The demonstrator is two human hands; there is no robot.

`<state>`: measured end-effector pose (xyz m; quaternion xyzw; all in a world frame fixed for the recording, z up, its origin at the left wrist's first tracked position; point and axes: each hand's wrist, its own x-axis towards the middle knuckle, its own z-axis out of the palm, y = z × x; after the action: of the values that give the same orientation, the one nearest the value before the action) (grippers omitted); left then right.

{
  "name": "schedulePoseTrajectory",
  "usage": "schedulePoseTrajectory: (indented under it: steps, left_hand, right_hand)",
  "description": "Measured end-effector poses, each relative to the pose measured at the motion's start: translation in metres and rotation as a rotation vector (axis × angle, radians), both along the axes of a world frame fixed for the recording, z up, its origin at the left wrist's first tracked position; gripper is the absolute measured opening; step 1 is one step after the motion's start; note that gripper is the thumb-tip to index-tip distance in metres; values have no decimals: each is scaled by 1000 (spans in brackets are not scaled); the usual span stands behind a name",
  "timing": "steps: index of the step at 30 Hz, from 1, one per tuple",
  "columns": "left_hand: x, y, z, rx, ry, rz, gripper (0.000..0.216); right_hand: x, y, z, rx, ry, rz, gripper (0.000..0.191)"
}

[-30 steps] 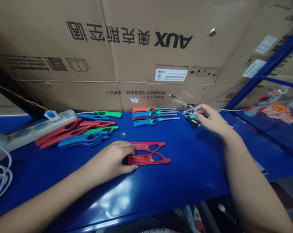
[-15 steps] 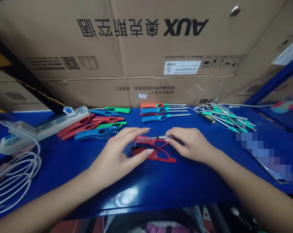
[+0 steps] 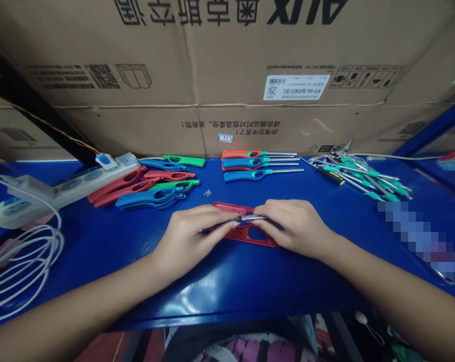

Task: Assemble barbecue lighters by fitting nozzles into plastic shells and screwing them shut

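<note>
My left hand (image 3: 200, 229) and my right hand (image 3: 291, 223) are closed, their fingertips almost meeting. Between them lies a slim metal tube (image 3: 253, 217) with a dark end; my left fingers pinch the dark end and my right fingers hold the other end, which they cover. Directly underneath, two red lighter handle halves rest on the blue table: the far half (image 3: 229, 206) is largely hidden by my fingers, and the near half (image 3: 256, 235) shows its trigger opening. Several tiny screws (image 3: 207, 193) lie just beyond my left hand.
Red, blue and green handle shells (image 3: 152, 198) are piled at left by a white power strip (image 3: 76, 186) and coiled cable (image 3: 23, 281). Assembled lighters (image 3: 246, 175) lie at the back. Metal tubes with green collars (image 3: 366, 176) and a black-yellow screwdriver (image 3: 331, 175) sit right.
My left hand has closed from a wide spread onto the tube's dark end. My right hand keeps its hold. The view has tilted down slightly, and the screws now show.
</note>
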<state>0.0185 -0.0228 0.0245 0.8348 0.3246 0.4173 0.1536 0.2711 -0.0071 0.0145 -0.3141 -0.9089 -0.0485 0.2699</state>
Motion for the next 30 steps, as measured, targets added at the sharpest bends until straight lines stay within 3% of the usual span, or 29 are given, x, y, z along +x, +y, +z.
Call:
schedulePoseTrajectory:
  steps: [12, 18, 26, 30]
  left_hand:
    - [1, 1, -7, 162, 54, -45, 17]
    - [0, 1, -5, 118, 47, -38, 12]
    - [2, -1, -3, 107, 44, -33, 11]
    - [1, -1, -3, 100, 75, -53, 10]
  right_hand:
    - [-4, -4, 1, -29, -8, 17, 24]
    - [-3, -5, 2, -80, 10, 43, 24]
    - [-1, -6, 3, -14, -23, 60, 19]
    - [0, -7, 2, -79, -33, 87, 20]
